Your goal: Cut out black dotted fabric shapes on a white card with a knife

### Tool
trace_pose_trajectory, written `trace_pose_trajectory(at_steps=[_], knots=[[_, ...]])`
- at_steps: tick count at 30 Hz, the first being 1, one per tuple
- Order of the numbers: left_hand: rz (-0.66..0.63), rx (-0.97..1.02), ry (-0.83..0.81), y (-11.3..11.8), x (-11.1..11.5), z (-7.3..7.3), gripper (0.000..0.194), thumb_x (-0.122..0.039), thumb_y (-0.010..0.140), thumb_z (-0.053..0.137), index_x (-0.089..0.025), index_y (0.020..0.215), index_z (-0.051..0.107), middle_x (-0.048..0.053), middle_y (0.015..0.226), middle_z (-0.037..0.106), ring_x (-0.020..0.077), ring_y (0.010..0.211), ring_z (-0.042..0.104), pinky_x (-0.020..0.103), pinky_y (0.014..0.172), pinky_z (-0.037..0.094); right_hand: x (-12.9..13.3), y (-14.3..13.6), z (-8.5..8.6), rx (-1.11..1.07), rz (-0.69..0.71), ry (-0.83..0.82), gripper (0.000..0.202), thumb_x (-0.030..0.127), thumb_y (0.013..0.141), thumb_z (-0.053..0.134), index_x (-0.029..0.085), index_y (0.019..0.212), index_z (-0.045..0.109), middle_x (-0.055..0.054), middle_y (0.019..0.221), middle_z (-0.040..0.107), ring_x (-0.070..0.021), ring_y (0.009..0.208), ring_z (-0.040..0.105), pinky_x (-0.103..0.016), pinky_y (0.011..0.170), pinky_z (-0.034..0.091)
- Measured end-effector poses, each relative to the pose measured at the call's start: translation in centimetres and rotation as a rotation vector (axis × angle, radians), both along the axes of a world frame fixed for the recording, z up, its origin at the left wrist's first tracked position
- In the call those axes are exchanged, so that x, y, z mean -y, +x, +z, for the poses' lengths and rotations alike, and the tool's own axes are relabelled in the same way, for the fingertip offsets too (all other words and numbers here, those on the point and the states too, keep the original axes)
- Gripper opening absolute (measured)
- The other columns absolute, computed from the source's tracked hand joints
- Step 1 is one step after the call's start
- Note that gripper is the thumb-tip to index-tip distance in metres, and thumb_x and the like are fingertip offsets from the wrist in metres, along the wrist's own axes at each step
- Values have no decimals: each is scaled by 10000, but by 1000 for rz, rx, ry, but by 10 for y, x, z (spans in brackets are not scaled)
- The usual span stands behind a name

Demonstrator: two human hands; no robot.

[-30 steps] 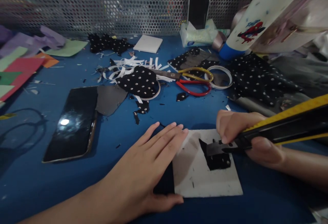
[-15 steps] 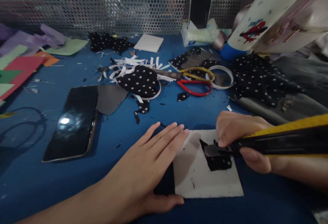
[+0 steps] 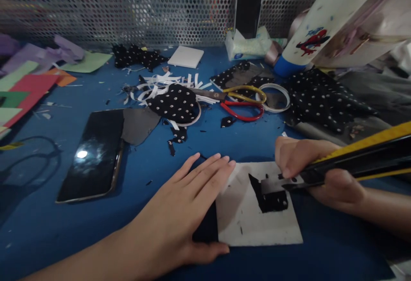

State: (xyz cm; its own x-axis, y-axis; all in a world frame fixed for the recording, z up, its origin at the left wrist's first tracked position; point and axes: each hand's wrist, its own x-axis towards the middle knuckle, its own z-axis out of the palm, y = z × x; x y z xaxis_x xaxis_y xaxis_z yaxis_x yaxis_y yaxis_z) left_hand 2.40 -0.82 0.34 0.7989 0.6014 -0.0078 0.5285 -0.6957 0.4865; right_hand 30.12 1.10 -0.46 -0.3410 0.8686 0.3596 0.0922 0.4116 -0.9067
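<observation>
One black scrap (image 3: 274,203) lies on the white board (image 3: 247,225), a little to the far right of its middle, and the board lies flat on the blue table (image 3: 144,161), between the left hand (image 3: 186,208) and the right hand (image 3: 343,191). I judge the scrap very light and thin, probably soft cloth, so it may fold or slip if it is pushed from the side; to take hold of it, I would choose the pointed corner at its far left end, which is free of the blade (image 3: 271,186). The board looks stiff and also light, and I think it is best held by its edges, flat on the table. The cutter (image 3: 362,161) is long and seems hard and smooth; its body is the good place for a grip, because the thin blade is surely sharp and perhaps can snap. The left hand is laid flat, its four fingers extended and the thumb stretched wide from them; it grips nothing, but its fingertips are at the far left corner of the board and its thumb at the near left corner. How hard it presses, I cannot tell. The right hand is curled narrow around the front of the cutter, with a finger near the root of the blade. The blade points left, over the scrap; from my camera I cannot say if it touches.
</observation>
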Motion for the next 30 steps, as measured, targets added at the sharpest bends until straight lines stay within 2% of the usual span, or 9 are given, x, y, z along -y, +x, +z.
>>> trace_pose_trajectory(at_steps=[3,8,12,16,22,24,26,30], knots=[[-23,22,-16,-1,-1,-2,1168,-464,721,804,-239,1566,29,94,1606,273,299,1475,268,478,1241,117,-1,-2,-1,-137,-13,-60,387,570,871,575,219,743,679,-4,587,560,-153,526,484,-335,516,321],[-14,9,14,-1,-1,-3,1190,-463,700,818,-211,1562,37,105,1607,265,284,1487,238,467,1246,90,-2,-1,-1,-23,50,-60,359,543,899,559,222,791,678,-13,651,593,-162,588,510,-346,558,360],[-46,5,5,-1,-1,-2,1175,-478,720,799,-203,1563,28,98,1617,236,274,1494,216,459,1247,84,-2,0,2,104,81,3,367,546,919,522,223,799,649,-8,666,590,-153,599,531,-334,555,398],[-9,4,1,0,0,-3,1180,-462,711,806,-231,1563,24,96,1609,263,289,1485,241,470,1242,101,-5,-2,5,194,77,69,363,535,928,514,224,772,618,-6,649,574,-149,587,544,-328,548,426],[-39,8,10,0,-1,-3,1167,-463,717,799,-204,1563,39,102,1614,244,284,1493,218,467,1245,86,-5,-8,11,255,93,231,352,486,956,465,229,750,589,-5,568,560,-152,536,535,-340,553,407],[-48,1,22,0,-2,-3,1170,-476,713,804,-189,1562,52,88,1620,231,261,1499,202,435,1252,58,-4,-8,10,239,97,200,344,488,949,491,227,750,596,-9,582,569,-155,553,536,-340,560,402],[-28,-13,39,0,-1,-2,1195,-481,685,831,-183,1558,71,71,1621,232,236,1501,200,392,1255,24,-4,-6,7,158,88,98,354,513,933,520,221,759,620,-14,614,579,-154,574,522,-332,556,395],[-5,-26,53,0,1,-1,1216,-510,667,842,-183,1560,83,68,1617,249,230,1497,215,362,1255,10,-7,-3,0,-101,-32,-79,393,523,926,526,197,742,647,-1,614,536,-142,556,473,-317,518,330]])
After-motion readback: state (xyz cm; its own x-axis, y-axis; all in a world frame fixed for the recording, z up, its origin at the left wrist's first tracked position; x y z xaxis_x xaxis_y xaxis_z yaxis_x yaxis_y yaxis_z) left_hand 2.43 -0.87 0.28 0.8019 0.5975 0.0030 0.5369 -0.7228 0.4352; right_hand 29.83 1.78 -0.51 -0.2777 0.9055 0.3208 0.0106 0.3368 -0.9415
